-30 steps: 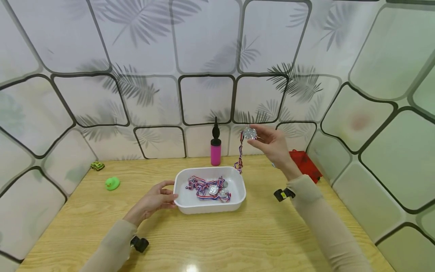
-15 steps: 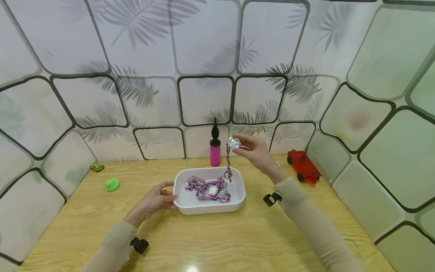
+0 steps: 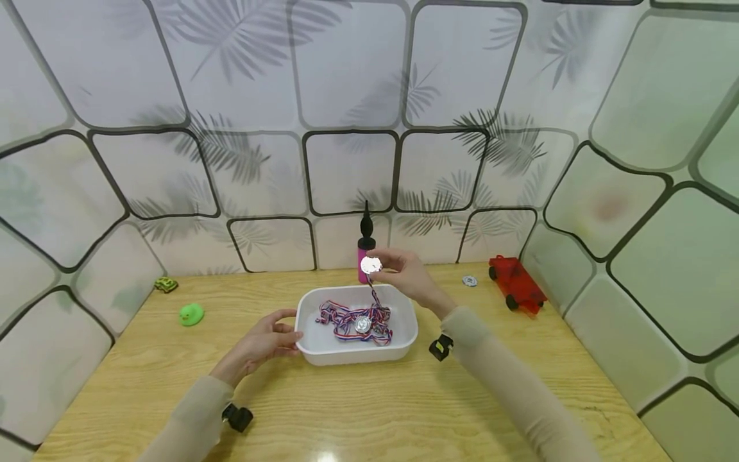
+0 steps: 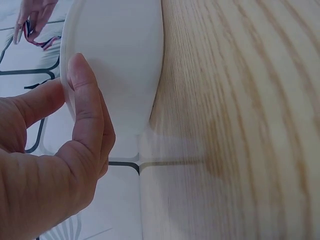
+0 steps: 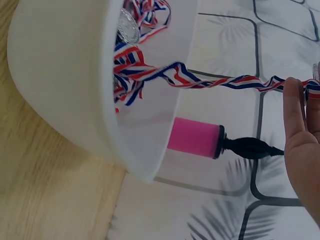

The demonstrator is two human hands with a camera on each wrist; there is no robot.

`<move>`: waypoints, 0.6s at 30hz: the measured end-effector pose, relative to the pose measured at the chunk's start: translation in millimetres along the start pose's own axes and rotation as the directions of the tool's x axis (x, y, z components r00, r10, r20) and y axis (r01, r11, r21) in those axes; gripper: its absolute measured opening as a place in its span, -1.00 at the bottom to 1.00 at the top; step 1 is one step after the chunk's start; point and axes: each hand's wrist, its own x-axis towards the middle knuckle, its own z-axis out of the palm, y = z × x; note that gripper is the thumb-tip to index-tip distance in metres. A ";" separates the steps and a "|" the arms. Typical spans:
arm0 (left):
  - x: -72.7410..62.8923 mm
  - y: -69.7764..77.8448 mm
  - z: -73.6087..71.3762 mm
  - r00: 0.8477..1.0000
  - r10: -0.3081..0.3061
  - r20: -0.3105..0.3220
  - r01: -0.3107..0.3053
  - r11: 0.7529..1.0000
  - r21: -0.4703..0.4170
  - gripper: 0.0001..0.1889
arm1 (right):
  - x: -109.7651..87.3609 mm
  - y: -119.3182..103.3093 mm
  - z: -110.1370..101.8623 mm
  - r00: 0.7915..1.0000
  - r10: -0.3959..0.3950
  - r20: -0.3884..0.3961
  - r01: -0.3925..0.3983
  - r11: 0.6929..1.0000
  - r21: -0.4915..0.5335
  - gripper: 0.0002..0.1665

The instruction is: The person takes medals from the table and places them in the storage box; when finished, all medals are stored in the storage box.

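A white plastic tub point(image 3: 356, 359) stands on the table, its left rim pinched between the thumb and fingers of my left hand point(image 3: 267, 337); the left wrist view shows this grip point(image 4: 87, 120) close up. Inside lie tangled red, white and blue ribbons point(image 3: 344, 314) and a silver medal point(image 3: 362, 325). Above the tub's back edge, my right hand point(image 3: 408, 280) pinches another silver medal point(image 3: 371, 265), bright with glare. Its twisted striped ribbon point(image 5: 245, 82) runs down into the tub among the others. In the right wrist view the held medal is mostly cut off.
Behind the tub stands a pink pump point(image 3: 363, 256) with a black top. To the right are a red toy car point(image 3: 517, 282) and a round chip point(image 3: 470, 281). A green rubber duck point(image 3: 191, 314) and a small yellow-green toy car point(image 3: 166, 285) sit at the left.
My right hand has moved left and down with the medal, from right of the tub to over its back edge. The hanging ribbon now reaches inside. My left hand has stayed put.
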 end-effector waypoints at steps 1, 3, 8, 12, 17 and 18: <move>-0.2 0.1 0.2 1.000 0.002 0.001 -0.002 1.000 -0.001 -0.32 | 0.9 1.0 2.4 1.000 0.001 0.016 -0.001 1.000 -0.001 -0.50; -0.5 0.6 0.4 1.000 0.004 0.003 -0.004 1.000 -0.002 -0.32 | 2.1 2.6 7.3 0.999 0.009 0.046 -0.009 1.000 -0.005 -0.50; -0.3 1.3 0.8 1.000 -0.001 0.002 0.001 1.000 -0.004 -0.32 | -0.2 9.0 19.3 0.995 0.053 0.085 -0.051 0.998 -0.036 -0.48; -0.4 1.3 0.5 1.000 0.000 0.011 0.000 1.000 -0.006 -0.31 | -4.2 17.3 26.8 0.986 0.083 0.142 -0.078 0.996 -0.039 -0.44; -1.1 0.5 -0.3 1.000 0.008 0.027 -0.008 1.000 0.000 -0.29 | -8.3 26.2 31.4 0.964 0.129 0.235 -0.103 0.988 -0.118 -0.46; -1.1 0.2 -0.4 1.000 0.007 0.026 -0.007 1.000 -0.003 -0.29 | -8.8 28.4 32.1 0.958 0.133 0.254 -0.100 0.985 -0.142 -0.46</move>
